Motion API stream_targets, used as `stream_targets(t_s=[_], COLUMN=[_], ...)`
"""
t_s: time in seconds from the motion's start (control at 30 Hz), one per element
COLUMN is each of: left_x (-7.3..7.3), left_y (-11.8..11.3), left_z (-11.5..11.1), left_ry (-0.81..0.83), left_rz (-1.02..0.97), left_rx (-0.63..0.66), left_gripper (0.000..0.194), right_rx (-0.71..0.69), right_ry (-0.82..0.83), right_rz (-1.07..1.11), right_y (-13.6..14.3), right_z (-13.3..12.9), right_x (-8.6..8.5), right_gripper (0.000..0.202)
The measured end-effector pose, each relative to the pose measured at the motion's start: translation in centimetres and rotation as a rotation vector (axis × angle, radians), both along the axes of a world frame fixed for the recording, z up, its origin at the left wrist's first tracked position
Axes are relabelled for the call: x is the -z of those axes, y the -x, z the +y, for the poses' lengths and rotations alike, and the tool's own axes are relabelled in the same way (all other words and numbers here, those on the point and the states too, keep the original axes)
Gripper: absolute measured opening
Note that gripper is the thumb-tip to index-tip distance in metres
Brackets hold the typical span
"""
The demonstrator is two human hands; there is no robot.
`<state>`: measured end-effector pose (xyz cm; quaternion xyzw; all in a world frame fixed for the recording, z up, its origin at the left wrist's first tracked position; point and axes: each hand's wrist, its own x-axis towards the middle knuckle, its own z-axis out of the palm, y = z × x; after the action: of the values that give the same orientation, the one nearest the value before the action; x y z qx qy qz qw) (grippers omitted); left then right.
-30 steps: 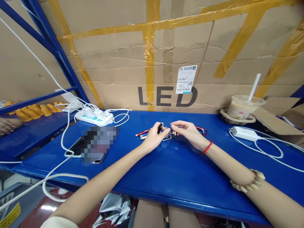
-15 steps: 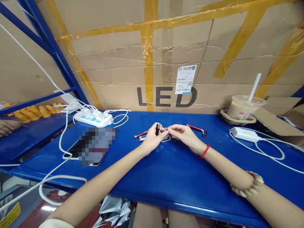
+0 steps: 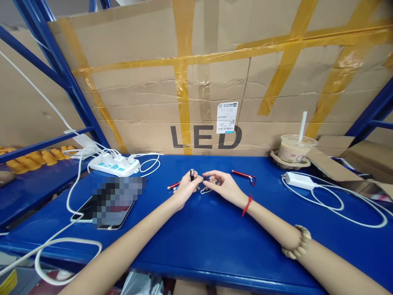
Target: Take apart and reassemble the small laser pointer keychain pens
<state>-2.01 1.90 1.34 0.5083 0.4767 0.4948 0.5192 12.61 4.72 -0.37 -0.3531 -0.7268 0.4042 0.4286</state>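
Note:
My left hand [image 3: 184,190] is closed around a small black flashlight [image 3: 192,176] with a silver end pointing up. Close beside it, my right hand [image 3: 225,186] has thumb and fingertips bent together on a small dark piece [image 3: 207,179], too small to name for certain. Beneath the hands lies a silver clip [image 3: 205,190] on the blue table. A red flashlight [image 3: 173,185] shows partly behind my left hand, the rest covered. Past my right hand rests another red flashlight [image 3: 241,174] with a red carabiner [image 3: 252,180] at its end.
On the left are a white power strip [image 3: 115,165] with cables and phones [image 3: 119,209], partly blurred out. To the right stand a drink cup [image 3: 294,149] with straw in a holder and a white adapter [image 3: 299,180]. A large cardboard box [image 3: 147,98] backs the blue table [image 3: 190,237].
The view has tilted up, so everything sits lower and a bit further left. My right fingers have spread slightly from their tighter pinch. The black flashlight stays in my left hand.

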Motion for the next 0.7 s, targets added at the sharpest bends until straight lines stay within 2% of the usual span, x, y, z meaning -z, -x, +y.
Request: stream_targets(t_s=[0.13,0.37,0.5,0.63,0.7], left_x=[0.3,0.1,-0.4,-0.3,-0.1], left_y=[-0.1,-0.1,0.0,0.1,0.1], left_z=[0.1,-0.1,-0.4,-0.4,-0.3], left_ry=[-0.006,-0.018,-0.046,-0.013,-0.037], left_rz=[-0.004,-0.038,0.019,-0.097,-0.075], left_rx=[0.021,0.069,0.099,0.2,0.218], left_gripper=[0.027,0.03,0.031,0.038,0.037], right_rx=[0.057,0.137,0.141,0.15,0.148], right_ry=[-0.167,-0.304,-0.293,-0.238,-0.21], right_rz=[-0.067,-0.125,-0.115,-0.069,-0.038], right_y=[0.1,0.0,-0.1,-0.5,-0.8], right_z=[-0.4,-0.8,-0.9,-0.7,-0.4], right_x=[-0.2,-0.7,-0.9,-1.2,-1.5], right_gripper=[0.022,0.015,0.016,0.017,0.018])
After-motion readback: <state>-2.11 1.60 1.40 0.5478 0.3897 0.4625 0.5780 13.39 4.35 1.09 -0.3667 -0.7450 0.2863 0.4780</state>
